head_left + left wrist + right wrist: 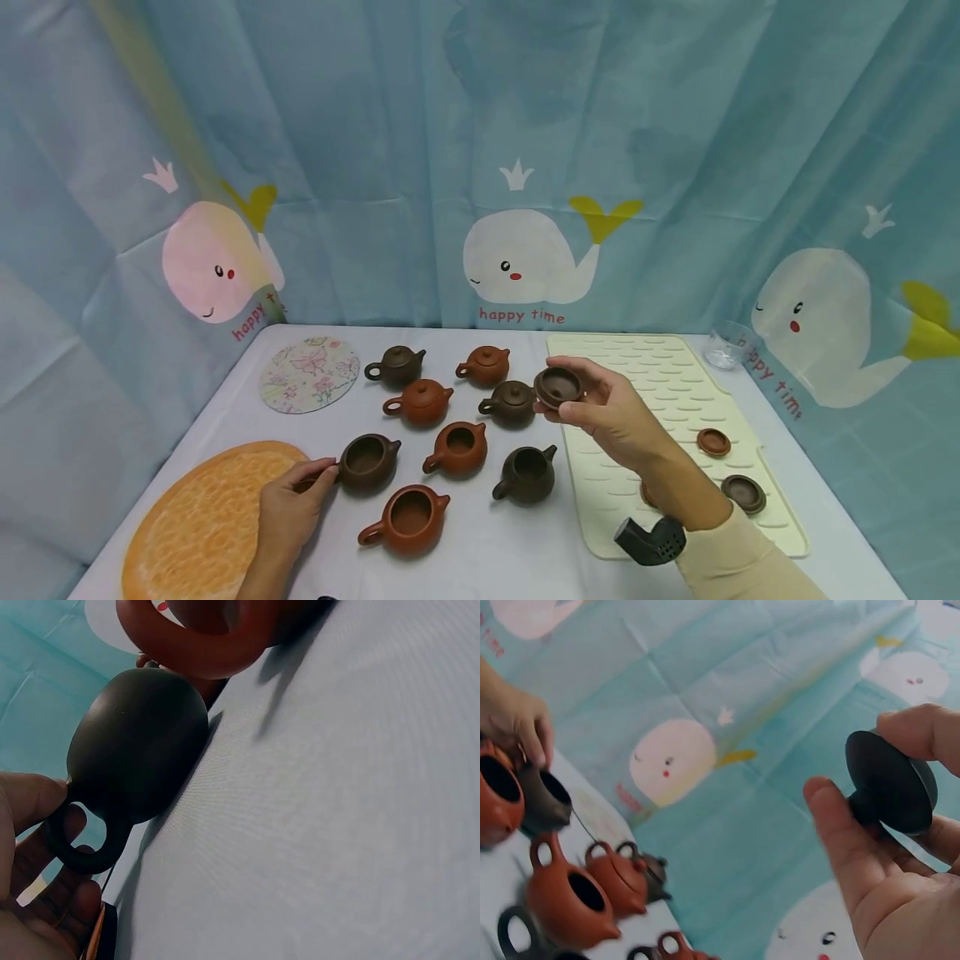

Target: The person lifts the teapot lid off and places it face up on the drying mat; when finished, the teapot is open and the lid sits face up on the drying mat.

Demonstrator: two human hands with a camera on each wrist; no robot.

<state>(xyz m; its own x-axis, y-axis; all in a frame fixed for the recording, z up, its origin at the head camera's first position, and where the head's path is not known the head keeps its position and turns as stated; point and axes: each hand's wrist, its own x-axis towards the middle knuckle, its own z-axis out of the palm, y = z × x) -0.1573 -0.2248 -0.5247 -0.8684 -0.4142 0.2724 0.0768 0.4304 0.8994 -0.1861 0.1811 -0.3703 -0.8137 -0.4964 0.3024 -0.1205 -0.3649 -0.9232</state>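
My left hand (288, 508) pinches the loop handle of a dark brown teapot (366, 463), whose top is uncovered and whose spout points right. In the left wrist view, thumb and fingers close on that handle at the side of the round body (139, 742). My right hand (611, 408) holds a dark brown teapot lid (558, 387) in the air, gripped by its edge between thumb and fingers. Its hollow underside faces the head camera. From the right wrist, the lid (892, 784) stands tilted on edge, with its knob toward a fingertip.
Lidless teapots, one red-brown (411, 521), another red-brown (459, 450) and one dark (527, 479), stand mid-table. Several lidded teapots (420, 402) sit behind. Loose lids (743, 494) lie on a cream mat (630, 358) at right. A clear cup (726, 348) and a bread-patterned round mat (202, 533) flank them.
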